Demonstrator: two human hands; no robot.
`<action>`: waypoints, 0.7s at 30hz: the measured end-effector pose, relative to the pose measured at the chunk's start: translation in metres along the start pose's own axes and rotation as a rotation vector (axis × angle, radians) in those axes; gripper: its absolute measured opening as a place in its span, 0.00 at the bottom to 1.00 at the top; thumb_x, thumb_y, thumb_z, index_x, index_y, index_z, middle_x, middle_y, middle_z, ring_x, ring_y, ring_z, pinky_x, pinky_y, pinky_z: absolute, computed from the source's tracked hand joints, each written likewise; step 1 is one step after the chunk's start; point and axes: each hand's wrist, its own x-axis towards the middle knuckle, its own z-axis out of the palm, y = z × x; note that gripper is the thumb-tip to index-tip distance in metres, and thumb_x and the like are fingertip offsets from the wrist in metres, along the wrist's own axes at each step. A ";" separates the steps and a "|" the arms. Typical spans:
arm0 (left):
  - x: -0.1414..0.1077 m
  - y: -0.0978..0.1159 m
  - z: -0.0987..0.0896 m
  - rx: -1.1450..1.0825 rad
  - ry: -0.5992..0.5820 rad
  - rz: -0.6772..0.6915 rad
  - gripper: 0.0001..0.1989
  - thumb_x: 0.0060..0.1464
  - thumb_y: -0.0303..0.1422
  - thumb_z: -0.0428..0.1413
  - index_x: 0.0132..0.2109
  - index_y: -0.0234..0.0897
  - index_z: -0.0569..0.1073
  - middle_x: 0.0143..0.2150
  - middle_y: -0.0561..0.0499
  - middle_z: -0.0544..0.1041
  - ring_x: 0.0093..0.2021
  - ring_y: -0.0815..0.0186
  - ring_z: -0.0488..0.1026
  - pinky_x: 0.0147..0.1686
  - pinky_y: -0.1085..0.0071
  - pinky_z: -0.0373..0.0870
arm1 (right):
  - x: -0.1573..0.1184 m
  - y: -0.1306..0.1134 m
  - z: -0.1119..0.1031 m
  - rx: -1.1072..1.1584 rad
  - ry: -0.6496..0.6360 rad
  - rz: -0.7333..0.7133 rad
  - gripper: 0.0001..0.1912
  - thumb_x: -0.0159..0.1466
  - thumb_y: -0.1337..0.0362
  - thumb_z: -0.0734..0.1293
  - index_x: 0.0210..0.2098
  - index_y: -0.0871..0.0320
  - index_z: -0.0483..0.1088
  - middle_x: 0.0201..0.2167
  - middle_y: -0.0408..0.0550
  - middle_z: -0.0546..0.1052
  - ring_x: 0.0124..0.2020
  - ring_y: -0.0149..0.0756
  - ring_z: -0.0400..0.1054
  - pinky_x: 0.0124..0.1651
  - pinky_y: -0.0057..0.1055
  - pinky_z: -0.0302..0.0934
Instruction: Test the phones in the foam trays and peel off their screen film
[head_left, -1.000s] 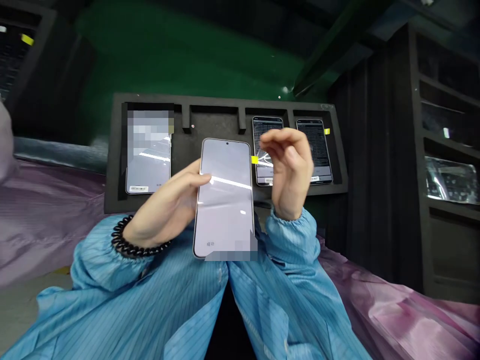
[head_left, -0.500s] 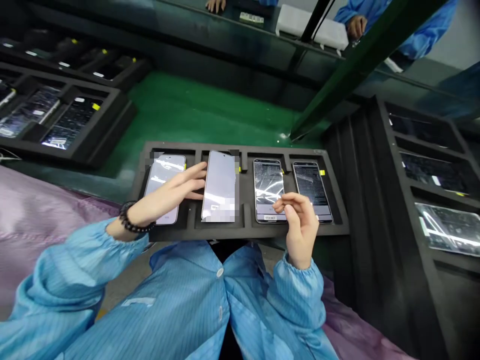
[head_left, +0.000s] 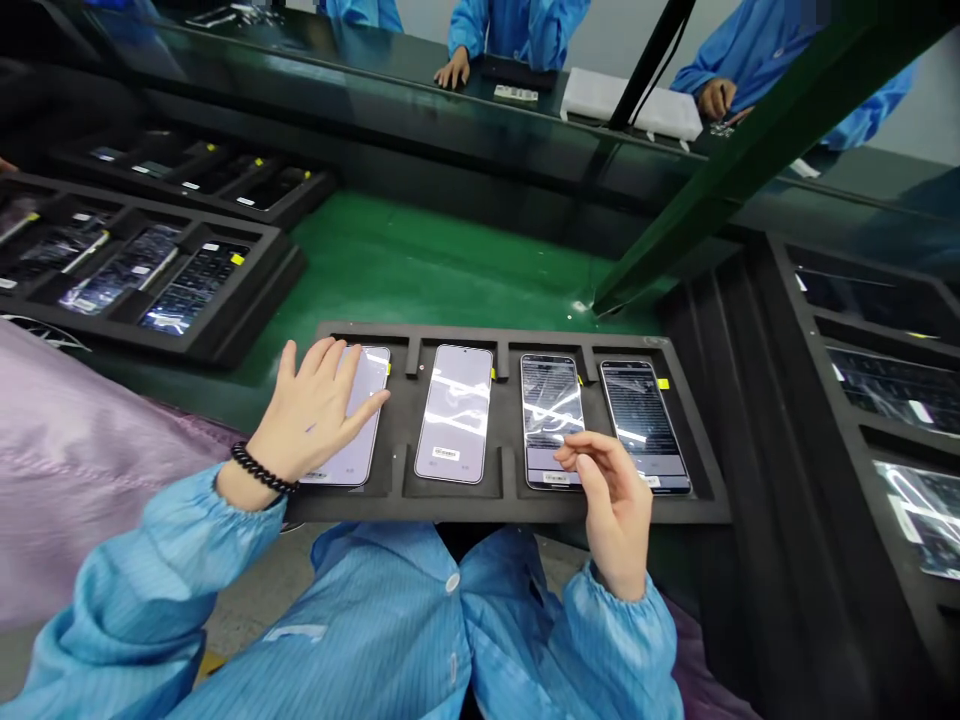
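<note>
A dark foam tray (head_left: 450,508) lies in front of me with phones in its compartments. My left hand (head_left: 311,405), fingers spread, is over the leftmost phone (head_left: 365,440) and covers much of it; whether it touches the screen I cannot tell. Beside it lies a second phone (head_left: 454,415) with a pale lit screen and a small label. My right hand (head_left: 611,505) hovers at the lower end of the third phone (head_left: 551,405), fingers loosely curled, thumb slightly apart, nothing visible between them. Dark screens with rows of text show on that phone and the rightmost phone (head_left: 637,405).
Stacked foam trays (head_left: 274,270) with bagged phones stand at the left. A taller tray stack (head_left: 795,400) stands at the right. A green post (head_left: 697,200) rises behind my tray from the green table (head_left: 420,260). Across the bench, co-workers' hands (head_left: 454,70) and a white box (head_left: 630,103) are visible.
My left hand has moved left from beside the second phone onto the leftmost one, its fingers spreading. My right hand keeps its place over the third phone. The camera view has shifted.
</note>
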 end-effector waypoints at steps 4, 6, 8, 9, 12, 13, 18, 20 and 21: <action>0.020 -0.010 -0.010 -0.243 0.080 -0.098 0.20 0.58 0.48 0.52 0.44 0.35 0.77 0.50 0.36 0.76 0.64 0.39 0.62 0.70 0.38 0.43 | 0.002 0.002 -0.001 -0.040 -0.017 0.008 0.10 0.70 0.56 0.65 0.42 0.53 0.75 0.35 0.44 0.79 0.37 0.34 0.75 0.42 0.31 0.70; 0.023 -0.013 -0.017 -0.338 0.137 -0.152 0.16 0.57 0.46 0.54 0.38 0.37 0.75 0.47 0.40 0.75 0.62 0.42 0.63 0.69 0.42 0.48 | 0.003 0.002 -0.001 -0.050 -0.020 0.013 0.10 0.70 0.55 0.65 0.42 0.53 0.75 0.34 0.45 0.79 0.36 0.34 0.75 0.42 0.32 0.71; 0.016 -0.013 -0.025 -0.485 0.188 -0.214 0.15 0.57 0.45 0.56 0.41 0.38 0.73 0.49 0.44 0.74 0.59 0.48 0.66 0.67 0.48 0.56 | 0.003 0.001 -0.001 -0.065 -0.025 0.013 0.11 0.70 0.54 0.65 0.41 0.53 0.75 0.34 0.45 0.79 0.35 0.35 0.75 0.41 0.33 0.71; 0.009 -0.013 -0.028 -0.574 0.187 -0.243 0.15 0.58 0.45 0.56 0.44 0.39 0.72 0.50 0.46 0.74 0.56 0.51 0.69 0.64 0.52 0.63 | 0.003 0.001 -0.001 -0.072 -0.028 0.014 0.11 0.69 0.54 0.65 0.41 0.53 0.75 0.34 0.45 0.80 0.36 0.35 0.75 0.41 0.33 0.71; -0.018 -0.009 -0.034 -0.837 0.081 -0.294 0.20 0.59 0.45 0.56 0.55 0.44 0.68 0.48 0.51 0.78 0.45 0.59 0.76 0.45 0.64 0.76 | 0.004 0.001 0.000 -0.088 -0.044 0.019 0.11 0.70 0.54 0.65 0.42 0.52 0.75 0.35 0.45 0.80 0.37 0.35 0.76 0.43 0.33 0.71; -0.027 -0.008 -0.034 -0.925 0.029 -0.311 0.22 0.58 0.45 0.57 0.57 0.45 0.68 0.49 0.51 0.79 0.45 0.59 0.77 0.42 0.66 0.77 | 0.004 0.001 0.000 -0.092 -0.051 0.023 0.11 0.70 0.54 0.65 0.42 0.52 0.75 0.35 0.45 0.80 0.38 0.35 0.76 0.44 0.33 0.71; -0.045 0.011 -0.039 -1.206 -0.065 -0.502 0.29 0.47 0.36 0.69 0.56 0.46 0.71 0.50 0.53 0.82 0.42 0.61 0.80 0.37 0.74 0.78 | 0.005 -0.004 0.005 -0.077 -0.080 0.022 0.10 0.70 0.55 0.65 0.41 0.52 0.75 0.35 0.44 0.80 0.38 0.35 0.76 0.45 0.32 0.71; -0.046 0.024 -0.044 -1.234 0.046 -0.555 0.29 0.47 0.36 0.69 0.56 0.45 0.71 0.47 0.53 0.83 0.37 0.62 0.80 0.32 0.75 0.78 | 0.006 -0.009 0.008 -0.063 -0.093 -0.001 0.09 0.70 0.56 0.64 0.41 0.52 0.75 0.35 0.43 0.80 0.38 0.34 0.76 0.44 0.31 0.71; -0.047 0.033 -0.046 -1.249 0.104 -0.568 0.29 0.47 0.36 0.69 0.56 0.44 0.71 0.48 0.53 0.83 0.37 0.62 0.80 0.30 0.75 0.77 | 0.005 -0.012 0.010 -0.060 -0.105 -0.017 0.09 0.71 0.57 0.64 0.41 0.52 0.75 0.34 0.43 0.80 0.37 0.34 0.76 0.43 0.30 0.71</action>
